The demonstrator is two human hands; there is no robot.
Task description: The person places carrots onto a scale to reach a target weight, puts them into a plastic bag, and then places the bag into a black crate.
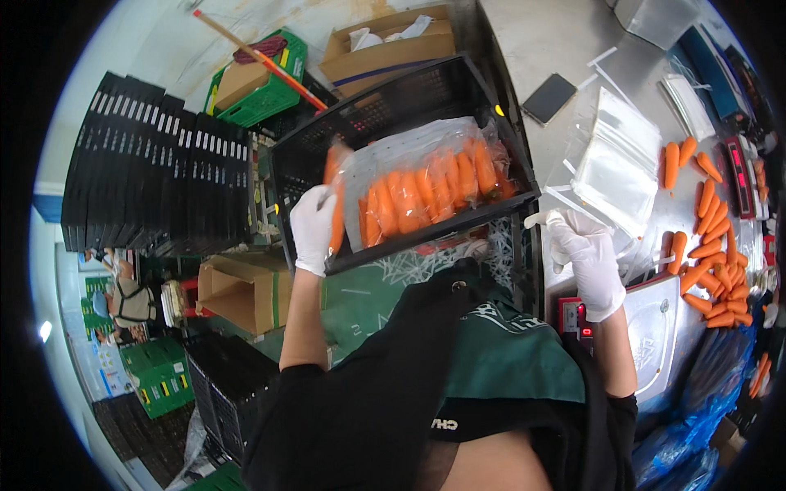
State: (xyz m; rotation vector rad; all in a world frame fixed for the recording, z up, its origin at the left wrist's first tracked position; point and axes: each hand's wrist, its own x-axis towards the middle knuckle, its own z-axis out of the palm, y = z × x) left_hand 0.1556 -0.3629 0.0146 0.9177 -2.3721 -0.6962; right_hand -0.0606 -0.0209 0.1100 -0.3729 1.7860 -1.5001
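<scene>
A black plastic crate (399, 92) holds clear bags of carrots (411, 196) lying side by side. My left hand (313, 227), in a white glove, is at the crate's left end, closed on a bag of carrots (335, 205) that stands roughly upright and is partly blurred. My right hand (580, 258), also gloved in white, is above the steel table's near edge with its index finger stretched towards the crate; nothing shows in it. Beyond it lies a stack of clear plastic bags (620, 162). Loose carrots (718, 276) are heaped on the table farther right.
A digital scale (654, 344) with a red display is beside my right forearm. A phone (549, 98) lies on the steel table (522, 37). Stacked black crates (153, 172) and an open cardboard box (245, 294) are on the left. A person (132, 301) is in the left background.
</scene>
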